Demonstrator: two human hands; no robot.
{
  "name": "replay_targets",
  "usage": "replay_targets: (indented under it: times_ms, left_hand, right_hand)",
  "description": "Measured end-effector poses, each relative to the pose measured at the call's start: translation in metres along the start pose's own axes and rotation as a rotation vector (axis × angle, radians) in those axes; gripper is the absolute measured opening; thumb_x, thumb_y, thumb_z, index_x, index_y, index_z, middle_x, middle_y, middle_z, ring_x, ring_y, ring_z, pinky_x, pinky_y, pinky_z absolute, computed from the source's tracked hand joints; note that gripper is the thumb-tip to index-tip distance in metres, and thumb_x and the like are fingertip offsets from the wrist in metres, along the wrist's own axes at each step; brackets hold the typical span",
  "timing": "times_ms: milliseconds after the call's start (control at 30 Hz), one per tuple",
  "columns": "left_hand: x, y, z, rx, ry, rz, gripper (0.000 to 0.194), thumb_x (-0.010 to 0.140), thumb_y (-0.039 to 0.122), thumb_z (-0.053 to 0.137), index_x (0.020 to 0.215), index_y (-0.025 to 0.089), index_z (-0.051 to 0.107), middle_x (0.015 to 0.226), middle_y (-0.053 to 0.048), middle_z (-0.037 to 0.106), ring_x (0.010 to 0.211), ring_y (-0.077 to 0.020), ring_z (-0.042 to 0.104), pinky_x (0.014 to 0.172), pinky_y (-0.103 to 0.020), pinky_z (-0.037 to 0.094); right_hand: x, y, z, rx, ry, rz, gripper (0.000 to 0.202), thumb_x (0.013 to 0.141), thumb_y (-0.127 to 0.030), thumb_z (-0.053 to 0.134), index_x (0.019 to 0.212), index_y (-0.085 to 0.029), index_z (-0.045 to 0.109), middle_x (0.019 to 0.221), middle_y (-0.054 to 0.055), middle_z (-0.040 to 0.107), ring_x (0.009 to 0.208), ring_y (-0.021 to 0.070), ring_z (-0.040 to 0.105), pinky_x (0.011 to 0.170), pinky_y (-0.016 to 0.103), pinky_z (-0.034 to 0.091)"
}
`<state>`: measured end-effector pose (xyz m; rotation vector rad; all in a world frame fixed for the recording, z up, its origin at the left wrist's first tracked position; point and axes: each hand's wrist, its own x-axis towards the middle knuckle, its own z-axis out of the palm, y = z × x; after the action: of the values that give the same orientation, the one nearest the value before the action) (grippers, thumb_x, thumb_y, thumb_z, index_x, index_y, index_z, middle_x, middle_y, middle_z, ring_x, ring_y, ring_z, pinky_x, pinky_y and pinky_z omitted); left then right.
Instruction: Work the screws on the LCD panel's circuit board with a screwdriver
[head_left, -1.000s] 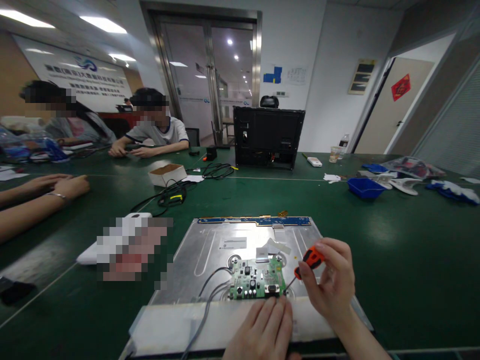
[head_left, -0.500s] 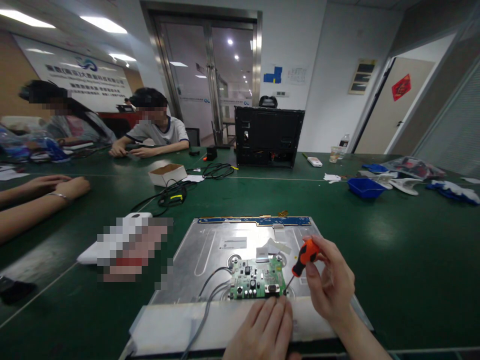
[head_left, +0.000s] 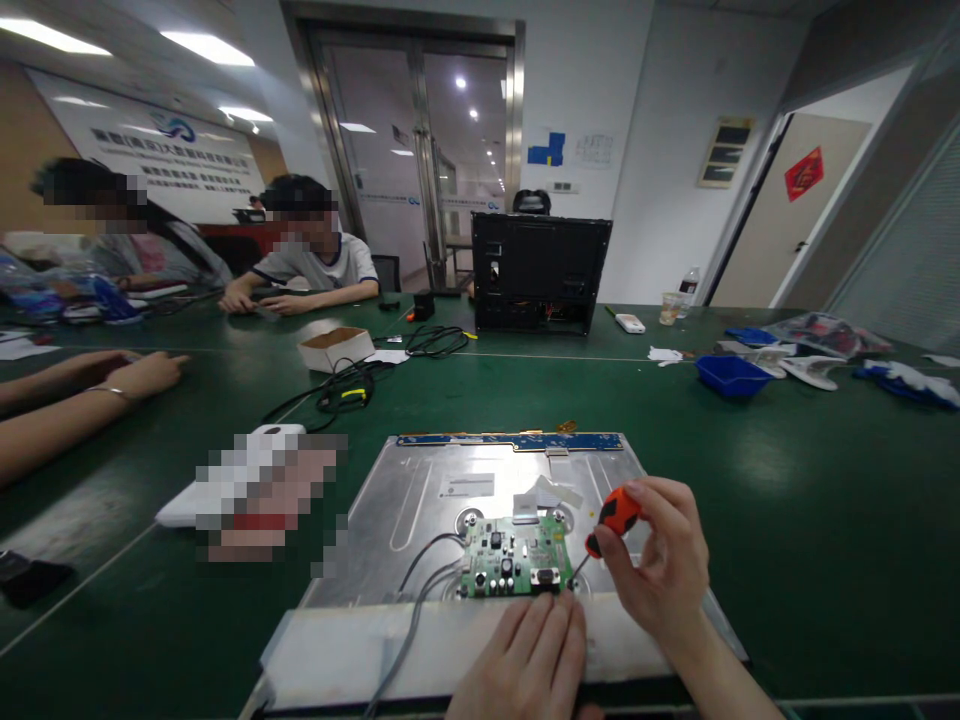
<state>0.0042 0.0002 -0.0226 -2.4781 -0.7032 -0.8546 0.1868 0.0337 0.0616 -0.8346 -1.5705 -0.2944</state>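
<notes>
A green circuit board (head_left: pixel 517 556) sits on the silver metal back of a display panel (head_left: pixel 420 490). My right hand (head_left: pixel 664 560) is closed around the orange and black handle of a screwdriver (head_left: pixel 619 513). Its thin shaft slants down to the board's lower right corner, where the tip meets a screw, too small to make out clearly. My left hand (head_left: pixel 529 655) lies with outstretched fingers on the white strip (head_left: pixel 360 645), fingertips at the board's lower edge. Grey cables (head_left: pixel 420 600) run from the board's left side. A blue strip board (head_left: pixel 465 440) lines the panel's far edge.
Ahead stands a black monitor housing (head_left: pixel 540 270). Black cables (head_left: pixel 349 385) and an open box (head_left: pixel 335 350) lie at centre left. A blue tray (head_left: pixel 731 375) is at right. Another person's hands (head_left: pixel 142 378) rest at left; two people sit farther back.
My right hand has turned the screwdriver handle slightly and its fingers have shifted on the grip. The tip stays at the board's corner. My left hand has barely moved.
</notes>
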Motion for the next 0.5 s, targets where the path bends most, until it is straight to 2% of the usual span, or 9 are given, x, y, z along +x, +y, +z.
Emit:
replay_targets:
  times_ms: [100,267,500]
  left_hand:
    - [0.003,-0.001,-0.003,0.002,-0.019,0.022,0.05,0.104,0.048,0.041,0.123,0.007,0.063,0.114,-0.014,0.069,0.103,-0.0252,0.061,0.099,-0.037,0.041]
    - [0.009,-0.001,-0.007,-0.018,0.067,-0.017,0.05,0.107,0.044,0.033,0.116,0.008,0.065,0.108,-0.012,0.07,0.099,-0.024,0.061,0.097,-0.036,0.041]
    - [0.007,0.0,-0.004,-0.01,0.046,-0.007,0.05,0.108,0.044,0.031,0.119,0.007,0.064,0.11,-0.012,0.07,0.099,-0.0237,0.061,0.097,-0.036,0.04]
  right_hand:
    - [0.002,-0.002,0.0,0.019,-0.019,0.006,0.043,0.092,-0.015,0.059,0.133,-0.024,0.052,0.098,0.005,0.056,0.071,0.0149,0.057,0.057,0.028,0.057]
    - [-0.003,0.001,-0.001,0.091,-0.045,0.025,0.047,0.092,-0.014,0.054,0.139,-0.02,0.049,0.099,0.008,0.061,0.079,0.0181,0.062,0.06,0.03,0.058]
    - [-0.01,0.005,-0.001,0.133,-0.045,0.041,0.043,0.093,-0.017,0.055,0.135,-0.018,0.051,0.103,0.011,0.064,0.085,0.0206,0.064,0.066,0.032,0.059]
